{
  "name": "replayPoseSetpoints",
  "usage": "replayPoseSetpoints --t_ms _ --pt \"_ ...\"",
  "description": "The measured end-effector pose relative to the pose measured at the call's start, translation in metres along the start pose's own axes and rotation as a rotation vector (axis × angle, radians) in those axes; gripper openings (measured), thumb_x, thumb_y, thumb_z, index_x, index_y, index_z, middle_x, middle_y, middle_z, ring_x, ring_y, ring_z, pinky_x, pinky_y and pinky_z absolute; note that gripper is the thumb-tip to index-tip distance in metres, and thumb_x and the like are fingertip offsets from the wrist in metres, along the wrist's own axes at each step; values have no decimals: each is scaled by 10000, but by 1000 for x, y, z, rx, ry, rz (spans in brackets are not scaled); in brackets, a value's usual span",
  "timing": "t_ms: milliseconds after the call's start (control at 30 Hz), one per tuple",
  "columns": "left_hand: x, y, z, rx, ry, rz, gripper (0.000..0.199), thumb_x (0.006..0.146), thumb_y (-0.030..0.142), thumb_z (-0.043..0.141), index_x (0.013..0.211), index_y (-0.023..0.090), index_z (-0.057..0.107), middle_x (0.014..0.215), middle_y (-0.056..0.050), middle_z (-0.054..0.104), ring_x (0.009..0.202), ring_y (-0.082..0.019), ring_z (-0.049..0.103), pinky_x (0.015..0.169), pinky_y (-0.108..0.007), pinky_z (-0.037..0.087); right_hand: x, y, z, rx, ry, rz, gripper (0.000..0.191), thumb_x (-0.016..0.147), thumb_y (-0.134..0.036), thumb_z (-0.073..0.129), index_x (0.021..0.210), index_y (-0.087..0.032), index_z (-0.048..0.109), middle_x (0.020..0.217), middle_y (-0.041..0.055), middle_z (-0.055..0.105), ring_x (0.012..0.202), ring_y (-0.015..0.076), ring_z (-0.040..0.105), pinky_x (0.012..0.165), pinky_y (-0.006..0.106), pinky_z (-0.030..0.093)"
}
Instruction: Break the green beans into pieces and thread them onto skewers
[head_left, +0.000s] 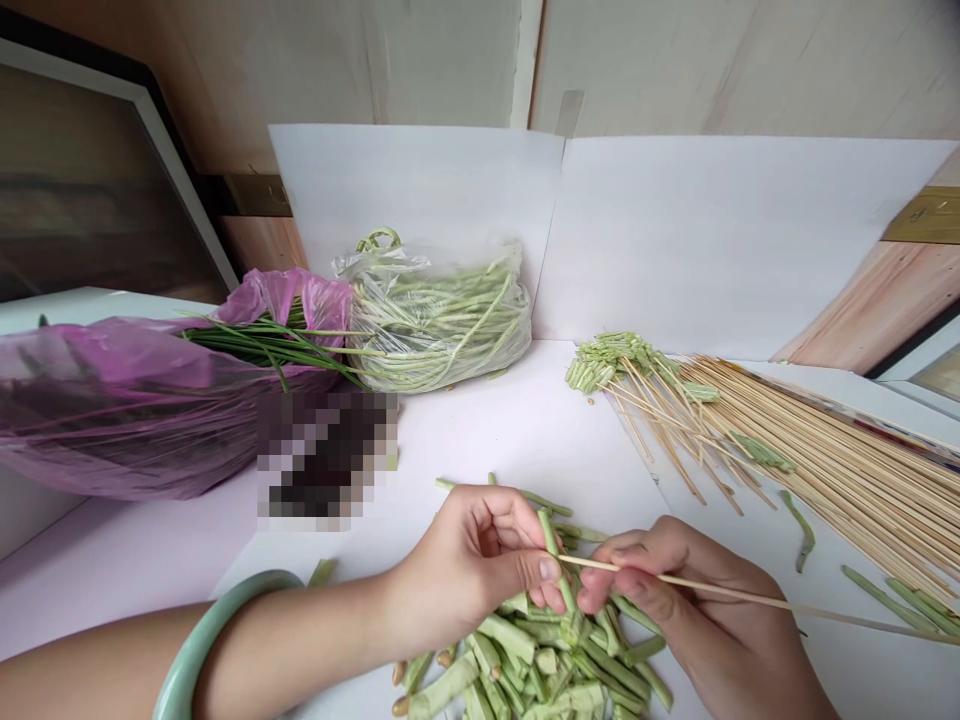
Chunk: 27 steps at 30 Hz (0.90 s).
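Observation:
My left hand (480, 560) pinches a short piece of green bean (550, 532) between thumb and fingers. In my right hand (697, 600) is a thin wooden skewer (750, 596), gripped near its tip and running out past the right edge of the view. The skewer's tip meets the middle of the bean piece; whether it has gone in I cannot tell. Right below both hands lies a heap of cut bean pieces (517, 650) on the white surface. A few brownish beans lie at the heap's lower left. A pale green bangle (206, 630) circles my left wrist.
A clear bag of long beans (450, 320) stands at the back. Left of it lies a purple bag (142, 400) with thin green stalks. Many bare skewers (825, 450) spread along the right, beside several skewers threaded with bean pieces (615, 360). Loose bean pieces (892, 600) lie at right.

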<state>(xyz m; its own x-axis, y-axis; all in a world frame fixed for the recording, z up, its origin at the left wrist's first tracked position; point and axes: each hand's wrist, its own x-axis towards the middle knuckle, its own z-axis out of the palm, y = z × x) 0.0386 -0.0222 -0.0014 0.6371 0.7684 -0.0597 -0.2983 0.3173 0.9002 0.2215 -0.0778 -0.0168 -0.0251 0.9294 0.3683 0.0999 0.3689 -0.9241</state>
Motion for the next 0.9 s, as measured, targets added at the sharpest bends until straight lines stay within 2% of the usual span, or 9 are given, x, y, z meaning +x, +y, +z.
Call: replayPoseSetpoints --t_ms 200,333,500,767,900 --pt "-2 -1 3 17 -9 -34 446 588 402 878 628 104 548 564 -13 627 549 -86 623 548 -170 485 4 5 0 198 -49 104 186 924 -315 602 772 -216 643 680 9 718 602 140 699 573 210 552" --pt "-3 -1 4 33 -2 -8 444 619 426 856 649 105 551 579 -18 634 554 -74 613 553 -157 477 3 2 1 104 -73 -6 208 934 -279 581 742 -216 633 677 18 724 640 149 699 615 225 556" --pt "-4 -3 2 47 12 -4 447 602 435 862 661 112 560 583 -11 625 570 -93 623 580 -186 500 1 -4 4 47 -28 -2 214 908 -308 613 711 -227 636 657 19 723 651 178 698 621 269 559" --pt "-3 -3 1 61 8 20 428 627 424 852 670 117 557 599 -17 622 575 -100 623 591 -197 511 1 2 0 12 -105 -140 171 933 -173 549 800 -238 634 715 0 742 688 161 711 642 238 567" --pt "-4 -4 1 109 1 51 413 657 421 833 675 125 545 612 -15 614 591 -103 617 600 -197 503 1 2 1 4 -89 -160 158 929 -181 559 813 -242 648 713 0 746 692 169 713 641 248 569"
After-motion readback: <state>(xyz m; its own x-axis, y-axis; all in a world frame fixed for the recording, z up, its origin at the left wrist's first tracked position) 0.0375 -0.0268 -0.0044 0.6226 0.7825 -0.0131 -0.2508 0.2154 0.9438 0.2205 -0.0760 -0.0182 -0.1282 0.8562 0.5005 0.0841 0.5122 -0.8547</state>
